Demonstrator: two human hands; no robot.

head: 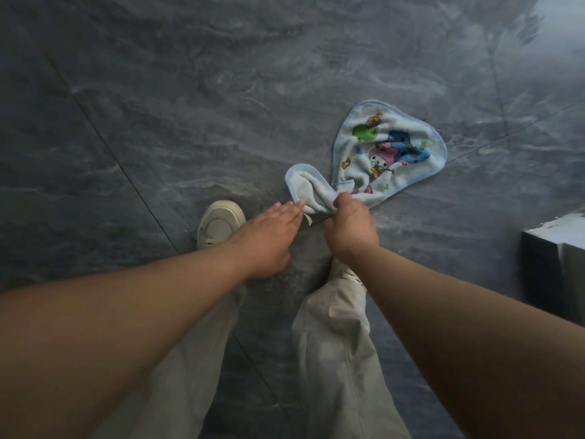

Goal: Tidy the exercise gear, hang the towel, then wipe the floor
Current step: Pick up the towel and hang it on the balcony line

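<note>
A small white cloth (384, 150) with a light-blue hem and cartoon prints hangs over the dark grey marbled floor (190, 106). My right hand (349, 228) grips it at a bunched middle part, fingers curled under and hidden. One end fans out up and to the right; a folded flap sticks out to the left. My left hand (269, 237) reaches in flat, its straight fingertips touching the flap's lower edge by a small white tag.
My cream trousers and a pale shoe (220, 224) stand on the floor below the hands. A dark block with a light top (554, 264) juts in at the right edge. Thin tile joints cross the floor diagonally.
</note>
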